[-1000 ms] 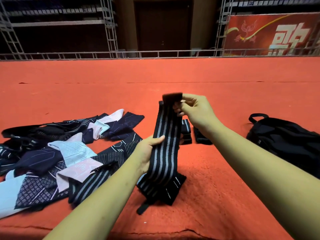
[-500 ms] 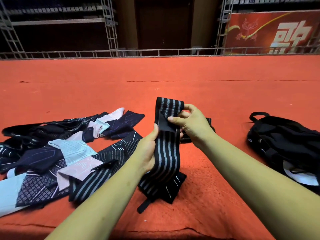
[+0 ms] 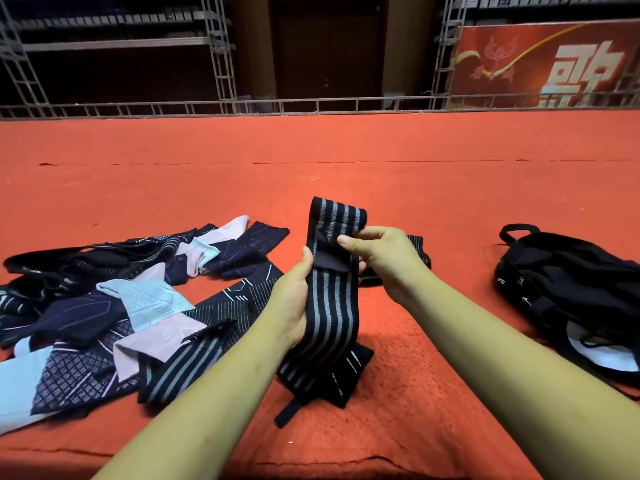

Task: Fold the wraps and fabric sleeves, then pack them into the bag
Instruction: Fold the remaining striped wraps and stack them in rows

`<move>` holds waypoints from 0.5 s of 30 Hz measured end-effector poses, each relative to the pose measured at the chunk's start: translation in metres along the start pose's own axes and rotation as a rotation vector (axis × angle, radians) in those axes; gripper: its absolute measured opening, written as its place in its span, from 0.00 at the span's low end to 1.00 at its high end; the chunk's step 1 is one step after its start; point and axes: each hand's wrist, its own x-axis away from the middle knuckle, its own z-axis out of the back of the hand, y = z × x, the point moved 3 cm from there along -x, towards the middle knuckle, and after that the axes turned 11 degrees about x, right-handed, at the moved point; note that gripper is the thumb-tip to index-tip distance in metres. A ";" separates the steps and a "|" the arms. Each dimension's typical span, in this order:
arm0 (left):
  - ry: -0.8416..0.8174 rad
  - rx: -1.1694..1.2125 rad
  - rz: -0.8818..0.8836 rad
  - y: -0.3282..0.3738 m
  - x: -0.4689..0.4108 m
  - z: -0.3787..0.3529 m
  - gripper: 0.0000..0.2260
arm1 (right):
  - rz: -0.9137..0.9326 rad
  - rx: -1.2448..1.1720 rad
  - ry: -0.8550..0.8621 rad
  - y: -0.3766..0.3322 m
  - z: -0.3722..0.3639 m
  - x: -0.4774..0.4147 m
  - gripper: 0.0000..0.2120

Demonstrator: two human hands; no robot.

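Note:
A black wrap with grey stripes (image 3: 334,306) stands upright between my hands, its top end folded over toward me. My left hand (image 3: 294,299) grips the wrap's left edge at mid-height. My right hand (image 3: 379,258) pinches the folded-down black tab near the top. The wrap's lower end is bunched on the red carpet (image 3: 381,393). A pile of fabric sleeves (image 3: 114,306) in navy, pale blue and pink lies to the left. An open black bag (image 3: 575,289) lies to the right.
Another striped wrap (image 3: 180,368) lies by my left forearm. Folded black wraps (image 3: 417,251) sit partly hidden behind my right hand. A metal truss rail (image 3: 311,107) borders the carpet's far edge, with a red banner (image 3: 547,64) beyond.
My right hand has brought the wrap's top end down toward me, folding it over. My left hand has slid up the wrap's left edge.

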 end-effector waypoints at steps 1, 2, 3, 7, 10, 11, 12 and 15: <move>0.001 0.011 0.005 0.000 -0.001 0.000 0.28 | -0.008 -0.010 -0.012 0.001 0.000 0.000 0.10; -0.001 0.022 0.007 0.001 -0.001 0.000 0.28 | -0.013 -0.016 -0.020 0.002 0.000 0.000 0.09; -0.003 0.030 0.009 0.001 -0.002 0.000 0.28 | -0.018 -0.018 -0.027 0.004 0.000 0.000 0.08; -0.015 0.018 0.012 -0.001 -0.002 -0.001 0.28 | -0.021 0.037 -0.043 0.005 0.000 0.001 0.06; -0.063 -0.020 0.024 -0.004 0.004 -0.002 0.27 | -0.010 0.075 -0.002 0.003 0.001 -0.001 0.09; -0.077 -0.030 0.028 -0.006 0.005 -0.002 0.26 | -0.007 0.084 0.013 0.003 0.001 -0.002 0.11; -0.093 -0.036 0.024 -0.006 0.005 -0.002 0.25 | -0.007 0.095 0.020 0.004 0.001 -0.003 0.12; -0.133 -0.104 -0.045 -0.003 0.004 -0.001 0.15 | 0.016 0.071 0.012 0.005 0.002 -0.005 0.13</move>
